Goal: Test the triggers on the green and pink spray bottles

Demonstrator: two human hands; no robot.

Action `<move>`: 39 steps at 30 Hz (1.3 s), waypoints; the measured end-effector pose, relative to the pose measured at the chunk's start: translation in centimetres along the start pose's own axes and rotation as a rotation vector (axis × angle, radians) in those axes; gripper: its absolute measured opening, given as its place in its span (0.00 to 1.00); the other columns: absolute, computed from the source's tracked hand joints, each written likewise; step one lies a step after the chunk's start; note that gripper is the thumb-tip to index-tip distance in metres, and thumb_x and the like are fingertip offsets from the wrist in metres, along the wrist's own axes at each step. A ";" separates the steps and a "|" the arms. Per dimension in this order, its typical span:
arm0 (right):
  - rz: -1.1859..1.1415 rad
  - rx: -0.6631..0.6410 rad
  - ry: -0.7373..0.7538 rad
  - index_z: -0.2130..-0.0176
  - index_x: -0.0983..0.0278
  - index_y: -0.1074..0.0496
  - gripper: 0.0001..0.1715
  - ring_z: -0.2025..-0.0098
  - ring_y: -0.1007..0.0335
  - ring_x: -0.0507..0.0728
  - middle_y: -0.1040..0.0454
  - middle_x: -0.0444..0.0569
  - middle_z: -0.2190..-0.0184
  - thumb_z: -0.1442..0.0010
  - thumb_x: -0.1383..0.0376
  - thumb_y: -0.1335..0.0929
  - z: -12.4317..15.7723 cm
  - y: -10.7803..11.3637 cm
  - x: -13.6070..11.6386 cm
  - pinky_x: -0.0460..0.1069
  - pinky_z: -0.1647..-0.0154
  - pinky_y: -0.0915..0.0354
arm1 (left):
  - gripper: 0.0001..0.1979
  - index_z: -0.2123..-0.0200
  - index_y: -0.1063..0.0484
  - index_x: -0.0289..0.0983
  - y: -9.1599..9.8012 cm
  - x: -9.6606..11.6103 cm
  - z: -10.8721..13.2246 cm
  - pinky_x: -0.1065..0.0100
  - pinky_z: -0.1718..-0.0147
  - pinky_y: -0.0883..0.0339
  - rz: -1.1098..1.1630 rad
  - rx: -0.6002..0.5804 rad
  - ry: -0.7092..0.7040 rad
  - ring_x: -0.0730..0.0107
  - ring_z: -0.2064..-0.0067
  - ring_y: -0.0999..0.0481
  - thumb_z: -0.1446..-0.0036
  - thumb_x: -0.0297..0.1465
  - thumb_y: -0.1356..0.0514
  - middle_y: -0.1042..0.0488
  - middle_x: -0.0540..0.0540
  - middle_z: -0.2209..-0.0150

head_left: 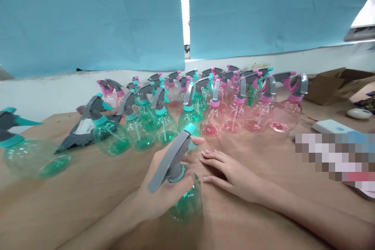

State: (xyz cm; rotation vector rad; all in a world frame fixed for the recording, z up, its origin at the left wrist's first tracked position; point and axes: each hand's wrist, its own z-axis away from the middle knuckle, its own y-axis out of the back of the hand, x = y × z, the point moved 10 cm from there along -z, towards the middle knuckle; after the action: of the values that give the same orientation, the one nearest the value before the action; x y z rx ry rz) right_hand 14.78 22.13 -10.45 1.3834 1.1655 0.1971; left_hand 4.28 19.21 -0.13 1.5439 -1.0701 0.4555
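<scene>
My left hand point(159, 187) is wrapped round a clear green spray bottle point(187, 201) with a grey trigger head point(170, 160) and a teal nozzle, held tilted just above the brown table point(88, 187). My right hand point(231, 172) sits right beside the bottle's neck, fingers stretched toward it and touching or nearly touching; it holds nothing. Behind them stand several finished bottles: green ones point(164, 125) to the left, pink ones point(234, 119) to the right.
A green bottle point(32, 156) lies at the far left edge. A dark flat bag point(83, 133) lies by the green group. Cardboard boxes point(331, 84) stand at the back right, with a white box point(332, 127) nearer. Blue sheeting covers the wall behind.
</scene>
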 end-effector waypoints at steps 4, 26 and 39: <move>0.004 0.003 -0.003 0.43 0.65 0.33 0.28 0.37 0.42 0.63 0.33 0.57 0.41 0.35 0.53 0.37 0.0 0.0 0.1 0.60 0.38 0.41 | 0.27 0.45 0.35 0.44 -0.2 -0.8 0.4 0.68 0.69 0.29 -0.012 0.005 0.016 0.71 0.76 0.29 0.50 0.30 0.46 0.25 0.51 0.66; -0.002 0.013 0.001 0.42 0.65 0.34 0.28 0.38 0.41 0.63 0.33 0.57 0.41 0.35 0.53 0.37 0.1 0.1 0.0 0.60 0.39 0.40 | 0.26 0.46 0.34 0.45 -0.2 -0.7 0.2 0.69 0.71 0.29 0.037 0.045 0.036 0.67 0.68 0.25 0.51 0.27 0.44 0.24 0.48 0.56; -0.011 0.024 0.011 0.43 0.64 0.33 0.26 0.38 0.41 0.63 0.33 0.57 0.42 0.35 0.53 0.37 0.1 0.1 -0.1 0.60 0.39 0.40 | 0.24 0.47 0.34 0.44 -0.2 -1.0 0.4 0.69 0.73 0.29 0.034 0.042 0.029 0.68 0.71 0.25 0.50 0.27 0.43 0.24 0.49 0.56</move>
State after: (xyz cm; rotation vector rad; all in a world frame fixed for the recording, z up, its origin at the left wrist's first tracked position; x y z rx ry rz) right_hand 14.84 22.04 -10.34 1.3983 1.1882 0.1839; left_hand 3.86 19.22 -1.09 1.5533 -1.0716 0.5246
